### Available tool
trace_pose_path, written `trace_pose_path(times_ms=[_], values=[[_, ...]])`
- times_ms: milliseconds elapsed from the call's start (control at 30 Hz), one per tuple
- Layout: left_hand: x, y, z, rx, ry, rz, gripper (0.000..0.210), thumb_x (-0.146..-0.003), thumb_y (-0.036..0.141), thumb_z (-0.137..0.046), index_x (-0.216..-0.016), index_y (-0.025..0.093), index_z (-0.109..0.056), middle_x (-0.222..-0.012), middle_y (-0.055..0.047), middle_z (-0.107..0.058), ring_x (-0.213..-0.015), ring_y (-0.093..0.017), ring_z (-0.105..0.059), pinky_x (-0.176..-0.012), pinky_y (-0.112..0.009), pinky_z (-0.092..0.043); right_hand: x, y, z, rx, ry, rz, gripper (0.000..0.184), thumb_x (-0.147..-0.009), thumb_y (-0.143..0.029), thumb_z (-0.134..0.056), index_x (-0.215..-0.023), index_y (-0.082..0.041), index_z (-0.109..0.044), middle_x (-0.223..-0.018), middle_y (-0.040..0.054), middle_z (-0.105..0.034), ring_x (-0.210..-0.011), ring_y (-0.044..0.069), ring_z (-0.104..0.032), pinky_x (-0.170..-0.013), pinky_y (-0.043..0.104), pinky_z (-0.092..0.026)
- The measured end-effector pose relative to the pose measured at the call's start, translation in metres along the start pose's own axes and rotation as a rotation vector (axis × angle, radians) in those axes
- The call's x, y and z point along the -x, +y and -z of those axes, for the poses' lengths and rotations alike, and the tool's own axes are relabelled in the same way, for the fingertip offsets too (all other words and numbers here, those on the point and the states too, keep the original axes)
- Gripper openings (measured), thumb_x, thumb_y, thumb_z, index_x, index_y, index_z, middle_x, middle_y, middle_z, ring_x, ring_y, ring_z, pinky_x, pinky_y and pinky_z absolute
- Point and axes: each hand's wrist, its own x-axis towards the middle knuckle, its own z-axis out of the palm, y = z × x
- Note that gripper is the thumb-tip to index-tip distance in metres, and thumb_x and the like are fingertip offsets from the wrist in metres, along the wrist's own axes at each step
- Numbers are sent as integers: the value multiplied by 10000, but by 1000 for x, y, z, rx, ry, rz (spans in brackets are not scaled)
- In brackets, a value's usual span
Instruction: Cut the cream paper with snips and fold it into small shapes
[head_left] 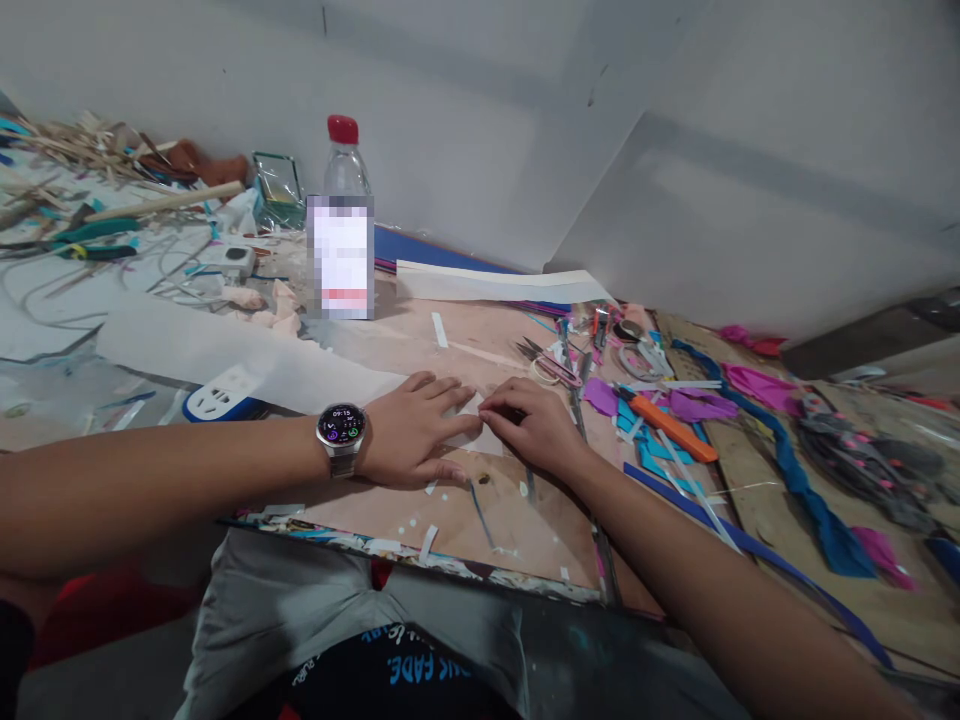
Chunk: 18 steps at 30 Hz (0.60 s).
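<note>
Craft workshop, probably (pliers [105,230], orange cutter [673,426]).

Wooden tabletop [540,530] with long white paper [247,352], scissors [541,356]

Counted at the grip: two hands [424,428] [536,425]; leftward, one watch [341,425] and one power strip [223,396]; beyond, one bottle [346,170]; rightward, one orange cutter [671,427].

Round watch [341,427], blue-lettered dark top [352,680], seemingly grey trousers [259,595].
</note>
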Motion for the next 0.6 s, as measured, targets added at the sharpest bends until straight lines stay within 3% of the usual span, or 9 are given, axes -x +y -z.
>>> trace_pose_path(times_ms=[233, 467, 600], values=[[-1, -2, 1, 33, -19, 57, 903, -927, 799, -354, -1473, 86, -442, -1597, -201, -420, -1503, -365, -323, -1215, -500, -239, -1, 1, -1, -6, -11, 10, 69, -888, -197, -711, -908, -205, -777, -878, 59, -722, -845, 206, -662, -796, 358, -508], [0, -3, 0, 49, -6, 72, 874, -928, 795, -359, -1459, 108, -458, -1596, -178, -434, -1503, -373, -323, -1211, -508, -239, -1, -1, 0, -17, -22, 37, 86, -888, -185, -695, -928, -203, -769, -896, 65, -720, -864, 214, -660, -815, 369, -504], [-1, -4, 0, 57, -2, 70, 894, -923, 809, -341, -1476, 112, -439, -1595, -177, -435, -1499, -371, -329, -1209, -507, -249, 1, 0, 1, -42, -28, 59, 249, -872, -57, -578, -956, -199, -765, -928, 71, -724, -905, 220, -659, -844, 376, -502]])
